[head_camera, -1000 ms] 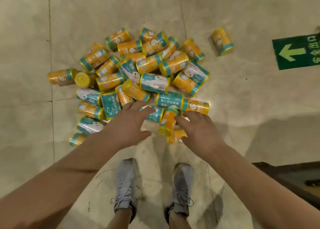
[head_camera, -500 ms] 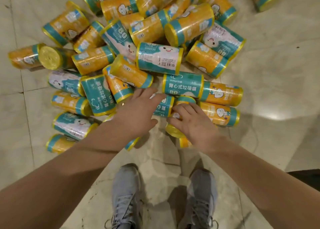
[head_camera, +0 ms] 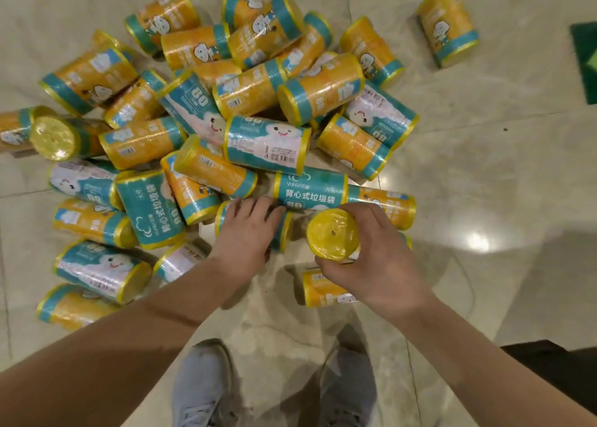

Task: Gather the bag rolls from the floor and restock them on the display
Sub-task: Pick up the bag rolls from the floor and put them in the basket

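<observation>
Head: right hand [head_camera: 384,265] around roll [head_camera: 332,234] (end-on)

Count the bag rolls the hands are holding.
2. The right hand grips an end-up roll, yellow face toward the camera; the left hand grips a teal-labelled roll at the heap's near edge. Palms may hide more.

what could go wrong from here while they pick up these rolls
1. The right hand holds a yellow-ended roll with curled fingers only, so the glossy wrap might slip.
2. The left hand lies on a teal roll at the near edge of the pile. Pulling it may send neighbours rolling.
3. An orange roll lies near the shoes and could be stepped on.
</observation>
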The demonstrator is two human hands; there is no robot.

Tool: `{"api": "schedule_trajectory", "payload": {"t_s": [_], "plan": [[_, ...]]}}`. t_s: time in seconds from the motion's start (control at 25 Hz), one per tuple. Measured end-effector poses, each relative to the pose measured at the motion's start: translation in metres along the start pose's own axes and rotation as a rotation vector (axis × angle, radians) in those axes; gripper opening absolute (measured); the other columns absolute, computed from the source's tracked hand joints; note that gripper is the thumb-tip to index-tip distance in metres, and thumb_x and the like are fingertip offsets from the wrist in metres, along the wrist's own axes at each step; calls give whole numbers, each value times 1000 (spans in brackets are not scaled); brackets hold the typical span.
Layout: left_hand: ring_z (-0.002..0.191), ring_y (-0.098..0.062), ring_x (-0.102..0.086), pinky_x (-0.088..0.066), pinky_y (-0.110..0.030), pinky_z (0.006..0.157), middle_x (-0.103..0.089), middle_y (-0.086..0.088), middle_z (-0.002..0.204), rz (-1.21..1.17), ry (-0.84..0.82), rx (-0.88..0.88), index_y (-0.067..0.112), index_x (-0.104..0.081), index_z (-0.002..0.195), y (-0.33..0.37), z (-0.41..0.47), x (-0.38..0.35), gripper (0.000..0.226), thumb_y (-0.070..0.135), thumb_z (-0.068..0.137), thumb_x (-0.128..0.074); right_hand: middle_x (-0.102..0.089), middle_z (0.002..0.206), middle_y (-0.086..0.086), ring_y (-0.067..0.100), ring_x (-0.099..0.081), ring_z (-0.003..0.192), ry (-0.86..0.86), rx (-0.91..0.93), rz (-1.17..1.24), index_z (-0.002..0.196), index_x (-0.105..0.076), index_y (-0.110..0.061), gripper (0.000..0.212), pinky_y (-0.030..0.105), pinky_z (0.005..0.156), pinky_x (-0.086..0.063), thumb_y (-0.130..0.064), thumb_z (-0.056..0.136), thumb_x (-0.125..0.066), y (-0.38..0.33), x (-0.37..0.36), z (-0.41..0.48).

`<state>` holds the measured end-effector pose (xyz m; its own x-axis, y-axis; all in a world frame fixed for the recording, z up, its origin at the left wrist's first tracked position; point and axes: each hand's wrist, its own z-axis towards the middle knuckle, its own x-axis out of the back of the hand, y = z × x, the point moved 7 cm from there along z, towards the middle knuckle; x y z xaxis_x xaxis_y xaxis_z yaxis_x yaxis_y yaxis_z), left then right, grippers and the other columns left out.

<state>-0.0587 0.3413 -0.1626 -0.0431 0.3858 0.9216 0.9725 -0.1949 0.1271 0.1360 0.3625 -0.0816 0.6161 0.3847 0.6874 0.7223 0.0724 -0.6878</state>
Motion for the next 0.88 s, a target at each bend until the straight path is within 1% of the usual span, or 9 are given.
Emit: {"api": "schedule_trajectory", "payload": {"t_s": [0.08,0.16,0.32,0.36,0.44,0.52,0.68,0.8,0.88], "plan": [[116,-34,-51,-50,-49,95,-44,-8,127,-225,36,85,18,-43,145,-12,-16,29,102,24,55,-92,-56,121,-8,9,-54,111,-5,-9,20,128,-56,-21,68,17,90,-41,-37,69,-86,-15,20,-4],[124,-25,-47,-50,-41,95,-40,-4,134,-553,118,196,19,-43,144,-27,-44,83,95,22,62,-91,-54,120,-12,2,-51,111,-28,-4,48,127,-56,-25,68,5,88,-35,-36,69,-87,-49,53,-5],[118,0,-52,-42,-14,93,-50,14,131,-919,289,303,32,-49,134,-40,-107,246,84,28,64,-95,-56,117,-22,-6,-52,108,-32,21,119,130,-53,-33,69,0,87,-35,-35,70,-87,-159,154,-10],[115,3,-55,-43,-12,91,-55,17,129,-973,311,302,35,-50,133,-40,-122,293,84,28,63,-96,-58,116,-23,-8,-54,106,-29,36,140,128,-52,-37,67,0,84,-36,-35,71,-87,-191,181,-11],[112,1,-61,-49,-15,90,-61,17,123,-1049,361,281,38,-52,130,-38,-155,392,84,23,60,-97,-60,113,-24,-11,-54,104,-17,95,160,124,-50,-42,64,-1,80,-36,-38,72,-87,-263,240,-17],[110,-2,-63,-52,-18,91,-64,16,119,-1100,420,252,38,-54,127,-37,-196,503,84,20,58,-98,-60,113,-21,-8,-55,101,15,150,159,125,-51,-37,65,0,80,-36,-40,71,-86,-344,310,-31],[117,-3,-61,-52,-31,97,-63,21,123,-1054,483,115,47,-54,128,-21,-283,708,85,44,54,-96,-61,111,-19,-6,-56,103,111,316,130,122,-52,-34,63,9,84,-40,-47,70,-85,-509,449,-78],[120,-2,-58,-54,-40,98,-61,26,127,-1013,545,43,51,-51,134,-3,-344,815,90,56,54,-93,-58,106,-30,-18,-54,98,192,438,130,116,-48,-42,60,2,80,-36,-43,72,-88,-612,528,-125],[123,-6,-58,-54,-44,98,-61,23,130,-1011,604,12,50,-50,137,3,-380,858,94,64,52,-89,-61,104,-31,-17,-56,98,218,491,141,115,-50,-44,54,3,80,-37,-43,74,-85,-662,558,-154]]}}
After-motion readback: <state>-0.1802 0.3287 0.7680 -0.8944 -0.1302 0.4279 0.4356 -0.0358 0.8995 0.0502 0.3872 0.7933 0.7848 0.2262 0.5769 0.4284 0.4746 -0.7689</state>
